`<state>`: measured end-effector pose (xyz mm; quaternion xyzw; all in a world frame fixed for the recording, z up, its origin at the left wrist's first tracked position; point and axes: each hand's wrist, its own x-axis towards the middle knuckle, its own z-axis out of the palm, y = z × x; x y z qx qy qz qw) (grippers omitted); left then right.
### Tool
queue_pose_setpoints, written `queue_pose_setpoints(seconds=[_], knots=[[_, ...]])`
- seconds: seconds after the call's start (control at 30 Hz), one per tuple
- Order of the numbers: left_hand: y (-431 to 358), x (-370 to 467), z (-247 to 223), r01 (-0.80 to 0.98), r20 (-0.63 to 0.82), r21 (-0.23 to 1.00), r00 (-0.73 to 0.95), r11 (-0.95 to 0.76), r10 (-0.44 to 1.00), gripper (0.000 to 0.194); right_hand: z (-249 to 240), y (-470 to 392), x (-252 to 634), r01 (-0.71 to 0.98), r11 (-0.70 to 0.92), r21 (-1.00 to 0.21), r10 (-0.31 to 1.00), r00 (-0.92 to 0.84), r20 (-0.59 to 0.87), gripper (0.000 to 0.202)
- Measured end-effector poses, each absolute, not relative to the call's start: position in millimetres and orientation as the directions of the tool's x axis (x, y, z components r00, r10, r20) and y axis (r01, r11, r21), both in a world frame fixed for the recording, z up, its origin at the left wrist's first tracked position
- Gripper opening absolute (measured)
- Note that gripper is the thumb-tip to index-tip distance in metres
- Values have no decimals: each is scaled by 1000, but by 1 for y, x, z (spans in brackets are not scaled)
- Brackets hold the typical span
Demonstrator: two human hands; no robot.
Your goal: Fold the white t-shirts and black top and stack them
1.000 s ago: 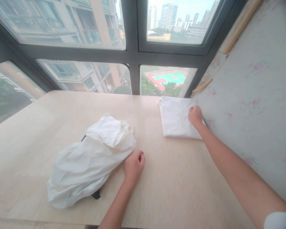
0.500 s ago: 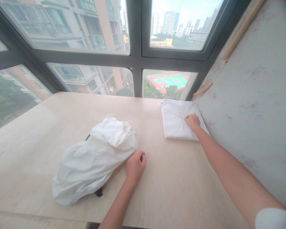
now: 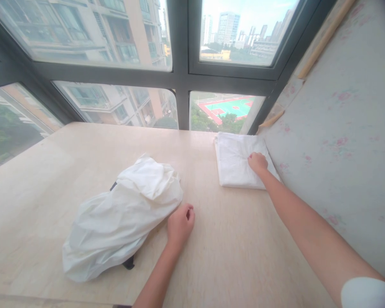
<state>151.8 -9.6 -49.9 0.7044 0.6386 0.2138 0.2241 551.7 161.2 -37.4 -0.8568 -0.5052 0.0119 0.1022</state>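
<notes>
A folded white cloth (image 3: 234, 164) lies flat by the wall on the right. My right hand (image 3: 257, 162) is closed on its top, fingertips pinching the fabric, with small creases running out from them. To the left, a white drawstring-like cloth bag (image 3: 122, 218) lies crumpled, with a black strap end (image 3: 128, 262) poking out at its lower side. Just right of the bag, my left hand (image 3: 181, 220) rests on the sill with its fingers curled in. Nothing shows inside the curl, and its edge is against or very near the bag.
A pale stone-patterned window sill (image 3: 218, 239) carries both cloth things. Dark window frames (image 3: 181, 77) close off the far side. A flower-papered wall (image 3: 336, 128) rises at the right, with peeled paper (image 3: 272, 120) near the corner.
The view has shifted slightly, so everything sits a little further left. Both hands keep the same places against the bag and the folded cloth.
</notes>
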Motion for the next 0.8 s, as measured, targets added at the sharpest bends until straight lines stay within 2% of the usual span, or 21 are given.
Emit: queue_pose_setpoints(seconds=[0.2,0.43,0.53,0.63,0.73,0.8], knots=[[-9,152,-51,807,18,584,91,-84,996,22,-34,158,548,855,-451,-254,855,496,152,21],[-9,151,-51,810,23,580,90,-86,996,21,1,144,545,866,-353,-354,800,476,367,14],[-10,152,-50,807,23,585,84,-81,996,21,25,117,534,898,-189,-397,730,399,555,8],[-10,152,-50,801,22,594,84,-81,996,21,36,63,514,922,36,-387,590,293,753,8],[-9,151,-51,796,21,600,84,-80,996,20,19,-3,488,919,50,-392,574,295,764,11],[-9,151,-52,795,22,601,85,-81,996,21,-8,-43,472,896,24,-444,661,319,679,12]])
